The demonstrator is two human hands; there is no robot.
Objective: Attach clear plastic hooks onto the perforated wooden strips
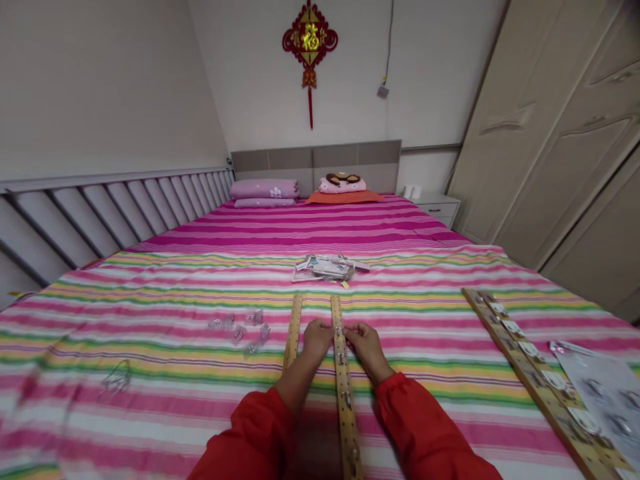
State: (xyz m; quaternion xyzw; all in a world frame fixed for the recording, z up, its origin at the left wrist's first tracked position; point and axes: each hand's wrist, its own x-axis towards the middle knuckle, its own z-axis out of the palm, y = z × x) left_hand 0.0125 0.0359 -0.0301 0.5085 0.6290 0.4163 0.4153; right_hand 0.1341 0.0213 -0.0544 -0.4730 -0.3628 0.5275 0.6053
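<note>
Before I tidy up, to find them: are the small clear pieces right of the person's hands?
No, the clear pieces lie on the striped bedspread, left of the left hand.

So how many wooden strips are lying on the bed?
3. One wooden strip lies beside the left hand, one runs between that hand and the right hand, and one slants far off to the right.

Home bedroom: bed (320, 163) with striped bedspread (400, 280), pillows (264, 189), bedside cabinet (437, 208), wardrobe doors (550, 133), red knot hanging (310, 40).
</note>
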